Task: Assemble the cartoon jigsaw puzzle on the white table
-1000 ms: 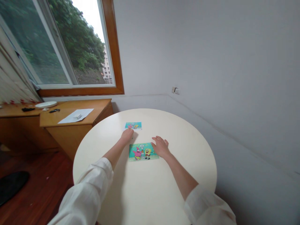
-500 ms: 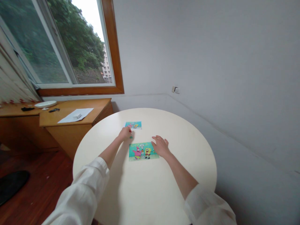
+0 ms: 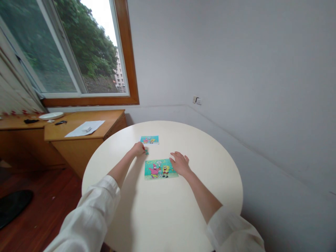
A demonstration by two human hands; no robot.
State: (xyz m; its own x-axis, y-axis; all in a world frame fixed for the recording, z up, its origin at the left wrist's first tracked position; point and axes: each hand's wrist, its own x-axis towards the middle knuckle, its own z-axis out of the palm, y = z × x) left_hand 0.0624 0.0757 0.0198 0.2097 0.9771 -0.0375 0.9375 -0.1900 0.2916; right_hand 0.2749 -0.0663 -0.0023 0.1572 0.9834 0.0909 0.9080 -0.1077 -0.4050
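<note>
A cartoon jigsaw puzzle point(image 3: 160, 169) lies flat near the middle of the round cream table point(image 3: 162, 210). My right hand point(image 3: 180, 163) rests open on its right edge, fingers spread. My left hand point(image 3: 138, 149) is closed in a pinch on a small green puzzle piece point(image 3: 146, 152), just beyond the puzzle's top left corner. A smaller picture card point(image 3: 149, 140) with the same cartoon lies farther back on the table.
A wooden desk point(image 3: 78, 134) stands to the left under the window, with a sheet of paper point(image 3: 84, 129), a white plate point(image 3: 51, 116) and small dark items on it. A grey wall runs close behind and right of the table. A dark mat point(image 3: 13, 206) lies on the wooden floor.
My left hand has drawn back to the left from the puzzle's top left corner, and a small green piece now shows at its fingertips. My right hand has stayed put.
</note>
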